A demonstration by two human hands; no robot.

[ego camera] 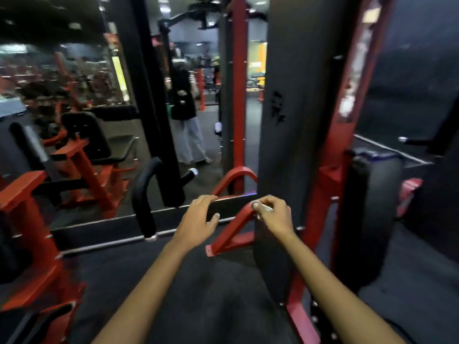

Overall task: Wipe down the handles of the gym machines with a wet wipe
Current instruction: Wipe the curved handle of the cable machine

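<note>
My right hand (272, 214) pinches a small crumpled white wet wipe (264, 208) at the top end of a slanted red metal brace (231, 232) on the machine's base. My left hand (198, 218) hovers to the left of the brace, fingers loosely spread and holding nothing. A curved black padded handle (141, 199) with a chrome end cap stands further left, apart from both hands. A second black handle tip (190, 173) shows beyond it, by the mirror.
A mirror ahead reflects a standing person (185, 95) and red gym machines. A tall dark weight-stack column (293, 120) with red uprights rises at right, beside a black roller pad (367, 219). A red and black seat machine (82, 155) stands left. Dark floor lies below my arms.
</note>
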